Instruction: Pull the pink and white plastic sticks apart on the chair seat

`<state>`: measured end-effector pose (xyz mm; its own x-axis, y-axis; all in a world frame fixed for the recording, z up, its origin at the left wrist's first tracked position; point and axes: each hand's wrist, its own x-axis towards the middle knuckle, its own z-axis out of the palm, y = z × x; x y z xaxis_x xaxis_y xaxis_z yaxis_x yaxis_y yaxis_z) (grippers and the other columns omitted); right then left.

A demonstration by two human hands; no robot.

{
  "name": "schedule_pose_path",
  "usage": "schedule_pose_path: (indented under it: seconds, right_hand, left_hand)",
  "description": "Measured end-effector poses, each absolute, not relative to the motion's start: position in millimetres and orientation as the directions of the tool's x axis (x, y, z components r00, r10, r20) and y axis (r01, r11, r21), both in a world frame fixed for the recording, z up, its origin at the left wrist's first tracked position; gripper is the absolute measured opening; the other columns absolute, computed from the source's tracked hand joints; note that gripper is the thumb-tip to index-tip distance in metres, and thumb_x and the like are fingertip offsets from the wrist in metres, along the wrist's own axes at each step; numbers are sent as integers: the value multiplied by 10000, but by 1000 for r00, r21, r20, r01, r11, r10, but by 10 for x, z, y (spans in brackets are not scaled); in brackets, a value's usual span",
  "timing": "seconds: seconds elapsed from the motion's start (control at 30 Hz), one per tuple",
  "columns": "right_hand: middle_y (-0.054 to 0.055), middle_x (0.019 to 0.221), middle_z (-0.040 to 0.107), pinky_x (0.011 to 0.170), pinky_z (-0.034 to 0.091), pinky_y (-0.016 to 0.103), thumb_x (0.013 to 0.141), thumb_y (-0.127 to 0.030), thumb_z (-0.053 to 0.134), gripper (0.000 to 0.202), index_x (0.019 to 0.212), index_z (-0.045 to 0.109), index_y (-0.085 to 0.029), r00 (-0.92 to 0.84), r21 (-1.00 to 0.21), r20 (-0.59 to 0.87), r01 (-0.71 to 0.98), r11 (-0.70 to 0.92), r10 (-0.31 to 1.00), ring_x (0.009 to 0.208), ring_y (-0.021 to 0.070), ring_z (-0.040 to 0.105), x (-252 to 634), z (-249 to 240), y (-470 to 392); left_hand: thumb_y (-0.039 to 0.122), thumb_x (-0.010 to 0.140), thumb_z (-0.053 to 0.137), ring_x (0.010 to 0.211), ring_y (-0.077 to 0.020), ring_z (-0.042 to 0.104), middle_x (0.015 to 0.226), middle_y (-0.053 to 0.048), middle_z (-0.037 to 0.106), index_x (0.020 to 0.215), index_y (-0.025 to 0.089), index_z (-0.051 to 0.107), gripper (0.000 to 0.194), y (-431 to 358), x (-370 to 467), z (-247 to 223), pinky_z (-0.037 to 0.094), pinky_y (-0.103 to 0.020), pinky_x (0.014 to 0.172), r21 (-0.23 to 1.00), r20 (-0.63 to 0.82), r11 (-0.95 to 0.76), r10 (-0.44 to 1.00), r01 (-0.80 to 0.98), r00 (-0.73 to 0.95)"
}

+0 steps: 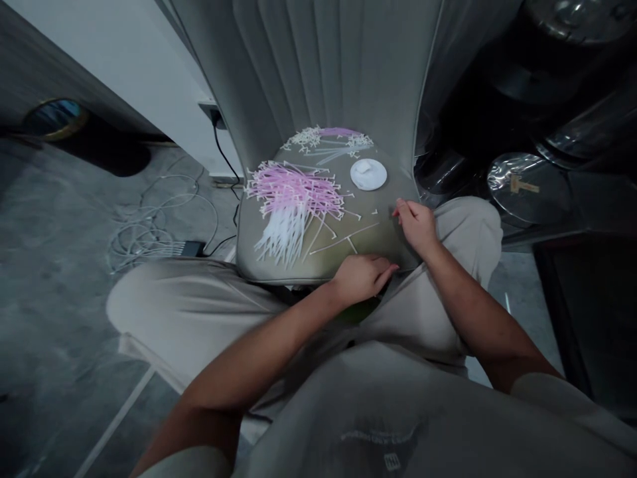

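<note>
A pile of pink and white thin sticks [298, 189] with small pale end pieces lies on the grey chair seat [323, 265]. Behind it is a smaller group of such sticks [338, 133]. A white round dish [368, 174] holds a white lump. Loose pale sticks [343, 240] lie near the seat's front. My left hand [363, 277] rests at the front edge, its fingers curled together; what they hold, if anything, is hidden. My right hand [415, 224] is over the seat's right side, fingers pinched, with nothing discernible between them.
The chair's tall backrest [333, 60] rises behind the seat. Coiled cables [149, 232] and a dark cylinder [99, 136] are on the floor at left. Clear-wrapped round items [527, 186] stand at right. My knees flank the seat.
</note>
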<state>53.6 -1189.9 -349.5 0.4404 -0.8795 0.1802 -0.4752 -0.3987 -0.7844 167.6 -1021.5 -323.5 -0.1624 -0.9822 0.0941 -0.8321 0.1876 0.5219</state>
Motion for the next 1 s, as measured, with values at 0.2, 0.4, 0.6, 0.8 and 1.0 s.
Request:
schedule_pose_path:
  seconds: [0.2,0.4,0.6,0.8,1.0]
  right_hand:
    - [63,873,703,782,482,309,976,-465,407,420,927,713,-181,511,-698,367,-401,-593,-777,845,189,643,544,-3465,-11882]
    - [144,1375,571,1114,395,409,984,-375,398,441,1332,570,-165,679,-610,464,-222,-761,-569,1307,226,510,546,-3454,-11658]
    - [129,1256,660,1027,443,403,979,-445,393,432,1212,648,-186,638,-633,357,-372,-679,-682,1201,240,587,591,-3464,-11701]
    - [75,874,731,762,449,308,961,-416,454,346,1027,712,-194,595,-578,228,-555,-599,-771,806,202,639,603,-3465,-11901]
    - [76,918,698,706,397,309,891,-340,587,281,1097,727,-209,813,-392,58,-515,-762,-580,792,206,601,729,-3469,-12070]
  left_hand:
    - [511,961,398,464,-84,396,456,31,424,471,181,396,591,-10289,1697,-3278,281,-244,508,878,2,-42,-996,-477,92]
    - [650,926,356,583,-118,565,603,-2,588,676,165,590,594,-10375,1745,-3276,459,-244,593,991,-112,-123,-975,-44,193]
    - [358,990,429,898,-174,619,969,-67,678,1039,160,632,287,-10432,1864,-3321,495,-307,835,792,161,15,-969,-611,185]
    - [203,971,428,1073,-273,555,1174,-132,618,1228,179,586,302,-10466,1916,-3443,467,-411,886,201,162,-59,-982,-978,93]
    - [203,988,396,1006,-246,582,1081,-113,627,1209,177,594,298,-10589,1916,-3421,466,-357,818,183,105,-72,-990,-981,92]
